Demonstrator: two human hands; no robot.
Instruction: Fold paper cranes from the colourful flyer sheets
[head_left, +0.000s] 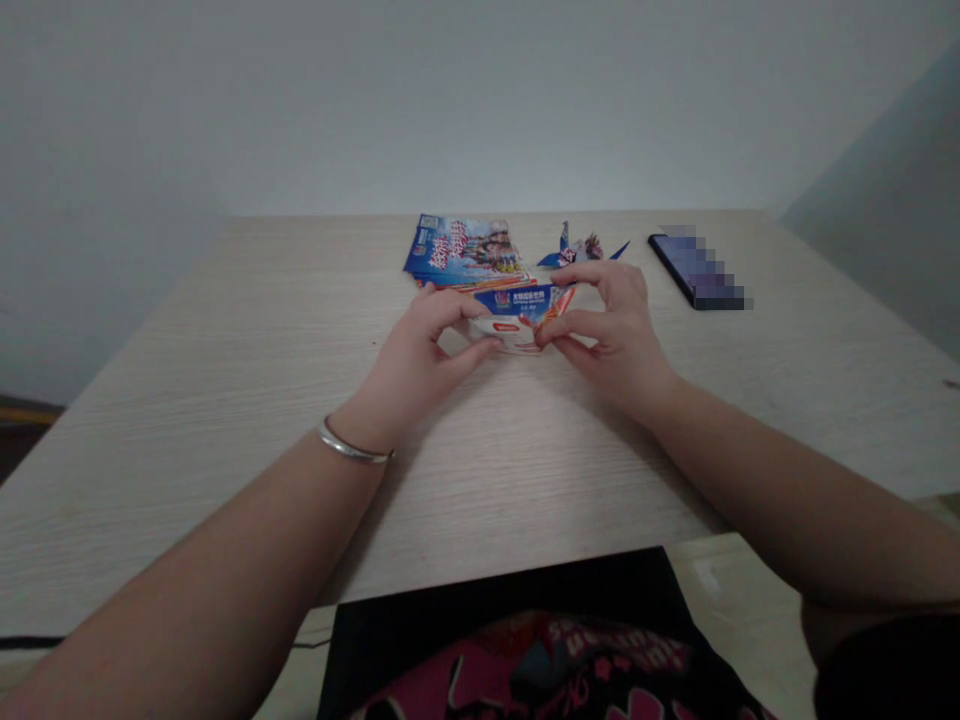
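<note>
Between my two hands is a folded leaflet (517,303), blue and white with printed lettering and a red patch. My left hand (427,345) pinches its left end between thumb and fingers; a silver bangle sits on that wrist. At the other end, my right hand (611,325) grips the paper, with the thumb and a finger on the lower part and another finger at the top right corner. Just behind the folded leaflet lies a stack of printed leaflets (469,248). Part of the stack's front edge is hidden by the held paper and my left hand.
A folded paper crane (577,250) in similar print stands behind my right hand. Farther right, a dark phone (694,272), partly pixelated, lies on the pale wooden table (225,400). A wall (487,110) rises behind the table's far edge.
</note>
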